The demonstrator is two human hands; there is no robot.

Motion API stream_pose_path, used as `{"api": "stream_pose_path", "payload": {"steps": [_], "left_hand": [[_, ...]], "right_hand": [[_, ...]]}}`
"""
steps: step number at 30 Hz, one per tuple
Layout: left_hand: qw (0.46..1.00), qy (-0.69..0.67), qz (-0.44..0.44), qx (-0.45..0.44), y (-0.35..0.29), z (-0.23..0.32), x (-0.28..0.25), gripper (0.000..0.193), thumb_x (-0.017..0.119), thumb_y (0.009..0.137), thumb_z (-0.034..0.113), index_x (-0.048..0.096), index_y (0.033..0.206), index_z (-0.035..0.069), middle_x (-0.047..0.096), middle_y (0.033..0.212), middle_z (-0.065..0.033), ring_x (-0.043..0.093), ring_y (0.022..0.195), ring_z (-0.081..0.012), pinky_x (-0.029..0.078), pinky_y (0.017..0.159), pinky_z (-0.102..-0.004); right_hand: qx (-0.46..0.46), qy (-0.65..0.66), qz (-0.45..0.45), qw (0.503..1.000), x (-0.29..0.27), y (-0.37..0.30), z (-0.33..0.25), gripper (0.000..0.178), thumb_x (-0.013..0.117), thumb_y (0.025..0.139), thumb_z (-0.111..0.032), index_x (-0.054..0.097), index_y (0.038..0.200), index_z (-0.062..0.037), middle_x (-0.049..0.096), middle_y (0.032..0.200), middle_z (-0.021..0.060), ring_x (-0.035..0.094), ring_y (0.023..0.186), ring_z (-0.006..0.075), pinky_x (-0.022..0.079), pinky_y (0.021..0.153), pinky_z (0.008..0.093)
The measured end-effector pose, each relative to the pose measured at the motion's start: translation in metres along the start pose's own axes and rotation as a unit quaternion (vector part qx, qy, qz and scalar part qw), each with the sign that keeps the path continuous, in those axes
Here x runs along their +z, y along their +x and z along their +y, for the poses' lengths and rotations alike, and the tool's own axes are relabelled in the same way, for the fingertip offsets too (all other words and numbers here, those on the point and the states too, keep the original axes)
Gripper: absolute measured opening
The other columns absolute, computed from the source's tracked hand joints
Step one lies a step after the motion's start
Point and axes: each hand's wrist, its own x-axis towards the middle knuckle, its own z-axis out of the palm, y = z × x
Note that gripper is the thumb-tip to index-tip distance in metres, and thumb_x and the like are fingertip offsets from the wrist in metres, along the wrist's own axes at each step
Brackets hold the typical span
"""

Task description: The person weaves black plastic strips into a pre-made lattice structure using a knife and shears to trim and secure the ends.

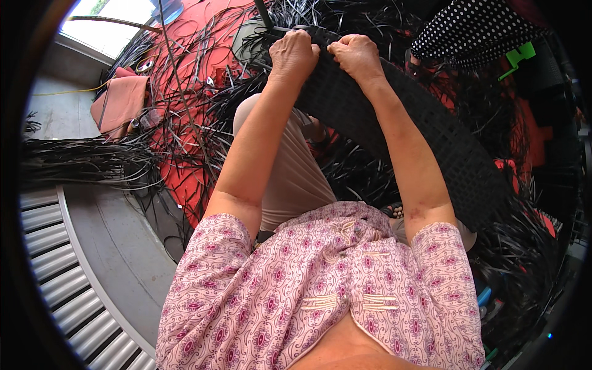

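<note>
Both arms reach forward to the far edge of a long, black woven panel (339,105), which slants from the top middle down to the right. My left hand (295,57) is closed in a fist at the panel's far left corner. Close beside it, my right hand (359,58) pinches at the same edge, thumb bent over the fingers. Whether a loose strip is also between the fingers is hidden. Black flat strips (361,169) lie loose around and below the panel, partly over my knee's side.
Tangled black strips cover the red floor (185,31). At left lie a strip bundle (92,160), a roller conveyor (68,271) and a salmon-coloured folded piece (121,105). Polka-dot cloth (468,34) and a bright green plastic piece (518,58) are at the far right.
</note>
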Motion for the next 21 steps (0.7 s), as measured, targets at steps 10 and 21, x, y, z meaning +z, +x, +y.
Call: {"api": "stream_pose_path", "payload": {"steps": [10,21], "left_hand": [[0.994,-0.092,-0.054,-0.015,0.006,-0.014,-0.007,0.033,0.064,0.083,0.033,0.077,0.099,0.008,0.073,0.102,-0.0176,0.068,0.102,-0.0343,0.052,0.092,-0.0441],[0.991,-0.133,-0.02,0.002,0.004,-0.024,0.008,0.03,0.064,0.086,0.03,0.076,0.1,0.007,0.074,0.096,-0.0168,0.07,0.096,-0.0334,0.053,0.089,-0.0423]], "right_hand": [[0.013,-0.033,-0.028,0.999,0.002,0.005,-0.003,0.031,0.065,0.076,-0.034,0.079,0.091,-0.0105,0.074,0.102,0.0205,0.07,0.102,0.0365,0.054,0.094,0.0422],[0.048,-0.07,-0.085,0.993,0.006,0.021,-0.008,0.029,0.072,0.076,-0.028,0.078,0.1,-0.0125,0.072,0.115,0.0162,0.067,0.112,0.0344,0.053,0.097,0.042]]}}
